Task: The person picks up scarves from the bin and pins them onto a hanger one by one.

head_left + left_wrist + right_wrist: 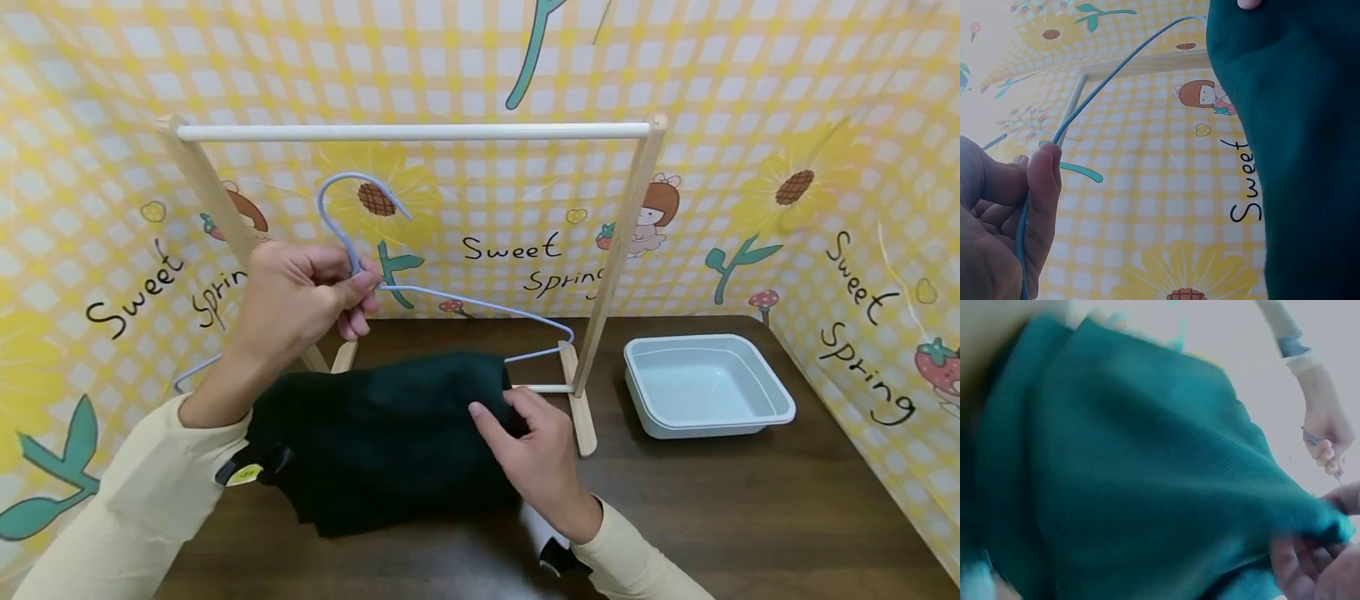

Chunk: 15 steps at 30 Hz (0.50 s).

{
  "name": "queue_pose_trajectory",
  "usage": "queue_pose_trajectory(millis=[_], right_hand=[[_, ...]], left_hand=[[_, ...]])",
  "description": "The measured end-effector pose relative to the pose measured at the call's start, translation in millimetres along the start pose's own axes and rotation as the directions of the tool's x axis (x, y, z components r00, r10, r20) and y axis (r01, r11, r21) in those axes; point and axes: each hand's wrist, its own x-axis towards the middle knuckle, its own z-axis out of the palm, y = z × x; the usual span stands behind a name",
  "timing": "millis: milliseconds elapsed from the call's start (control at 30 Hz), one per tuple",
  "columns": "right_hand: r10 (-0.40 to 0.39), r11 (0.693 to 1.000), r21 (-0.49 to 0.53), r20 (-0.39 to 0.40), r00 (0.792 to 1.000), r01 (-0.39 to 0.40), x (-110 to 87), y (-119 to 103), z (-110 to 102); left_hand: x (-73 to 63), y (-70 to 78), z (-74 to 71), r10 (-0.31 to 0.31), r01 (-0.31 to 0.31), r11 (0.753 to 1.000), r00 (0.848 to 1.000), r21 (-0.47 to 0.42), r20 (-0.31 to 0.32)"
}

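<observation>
My left hand (303, 296) pinches a thin blue wire hanger (480, 304) at the base of its hook, holding it upright in front of the rack. A dark green cloth (390, 442) overlaps the lower bar of the hanger in the head view and hangs down over the table. At the cloth's upper right edge, my right hand (536, 450) grips the fabric between thumb and fingers. In the right wrist view the green cloth (1141, 462) spreads wide, gathered to a bunch at the fingers (1297, 569). Its folds conceal the middle of the hanger's bar.
Behind the hanger stands a wooden rack with a white top rail (412, 132) and feet on the brown table (720, 508). A pale blue plastic basin (708, 383) sits to the right. Yellow checked fabric (480, 50) walls in the back and sides.
</observation>
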Motion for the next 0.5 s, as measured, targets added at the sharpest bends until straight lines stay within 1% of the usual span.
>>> queue_pose_trajectory(millis=[33,67,100,133,200,300,367,433,500], right_hand=[[0.084,0.994,0.061,0.038,0.996,-0.086,-0.2,-1.0,-0.2],[0.156,0.98,0.116,0.074,0.985,-0.164,-0.1,-1.8,-0.1],[0.221,0.959,0.158,0.109,0.969,-0.236,0.3,-2.4,0.4],[0.269,0.937,0.189,0.139,0.953,-0.292,1.1,-3.2,0.9],[0.341,0.899,0.226,0.178,0.923,-0.376,3.5,-5.1,1.5],[0.41,0.845,0.276,0.214,0.887,-0.458,11.0,-9.0,0.9],[0.437,0.805,0.33,0.234,0.869,-0.494,19.3,-12.2,-0.3],[0.456,0.755,0.392,0.263,0.85,-0.526,29.1,-16.4,-2.0],[0.464,0.702,0.458,0.287,0.838,-0.545,38.7,-20.6,-3.6]], left_hand=[[-0.7,-0.2,-0.3,-0.004,0.004,1.0,1.0,0.001,-0.001],[-1.4,-0.3,-0.6,-0.009,0.009,1.0,1.0,0.001,0.0],[-1.9,-0.5,-0.6,-0.009,0.009,1.0,1.0,0.005,0.0],[-2.5,-0.6,-0.5,-0.011,0.011,1.0,1.0,0.005,0.003],[-2.8,-0.9,0.6,-0.007,0.007,1.0,1.0,0.003,0.01],[-3.6,-2.0,2.8,-0.018,0.018,1.0,0.999,0.0,0.027],[-4.2,-3.3,4.4,-0.032,0.031,1.0,0.999,0.003,0.044],[-5.7,-4.6,5.5,-0.049,0.048,0.999,0.997,0.015,0.061],[-7.8,-6.2,6.4,-0.061,0.057,0.997,0.995,0.046,0.074]])
